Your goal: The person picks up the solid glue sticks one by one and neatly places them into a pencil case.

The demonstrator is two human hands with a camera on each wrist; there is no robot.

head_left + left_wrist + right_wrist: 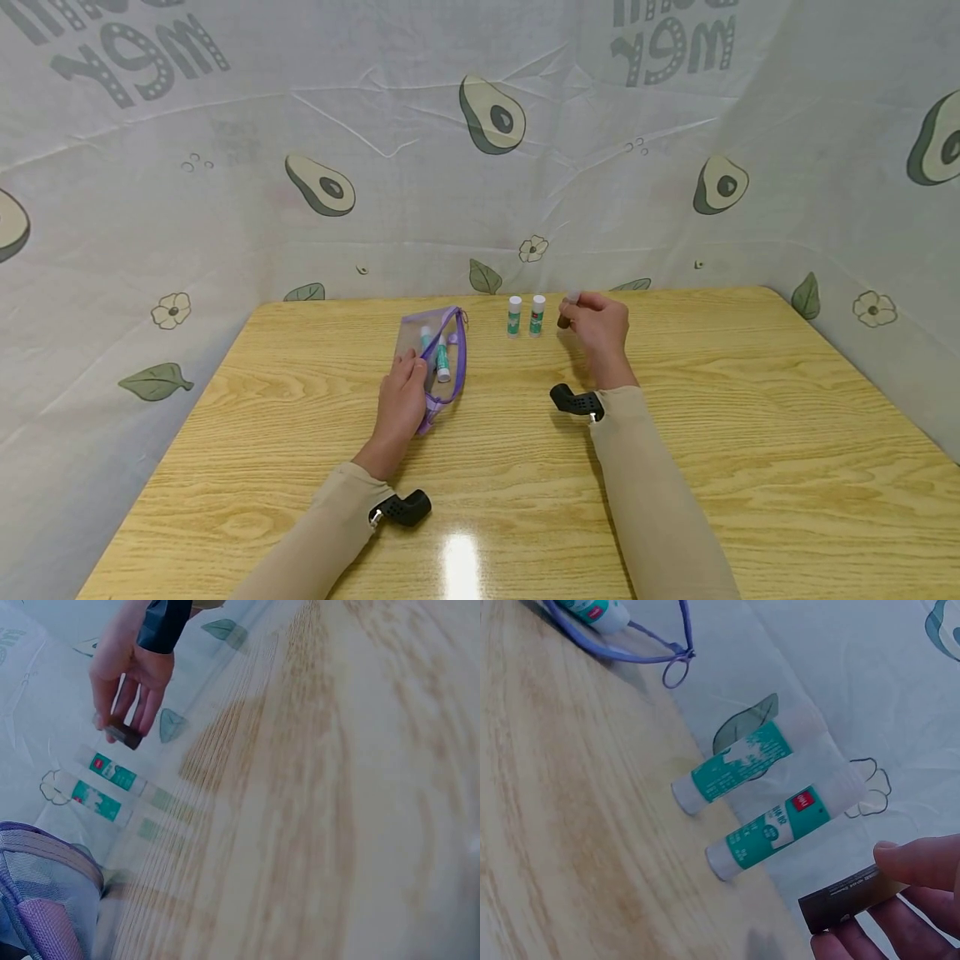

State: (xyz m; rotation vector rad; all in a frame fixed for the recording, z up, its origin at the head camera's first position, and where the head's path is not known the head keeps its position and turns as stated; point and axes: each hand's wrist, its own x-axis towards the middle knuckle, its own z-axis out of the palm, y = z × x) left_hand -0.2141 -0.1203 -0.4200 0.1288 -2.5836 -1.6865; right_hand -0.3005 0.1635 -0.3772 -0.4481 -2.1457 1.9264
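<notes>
My right hand (600, 323) pinches a small dark brown tube (847, 900) with a pale top, just above the table's far part. Left of it, two glue sticks (513, 317) with green labels and white caps stand upright side by side. My left hand (402, 398) holds a see-through mesh zip pouch (408, 329) with purple trim by its near left side. The pouch's mouth gapes to the right. Inside it lie glue sticks (442, 360), one with its white end toward the opening. In the left wrist view the left hand is out of sight.
The wood-grain table (495, 467) runs back to a pale cloth (412, 242) printed with avocados, leaves and flowers. A purple ring (676, 673) hangs from the pouch's zip end. Black camera mounts (576, 402) stick out from both sleeves near the wrists.
</notes>
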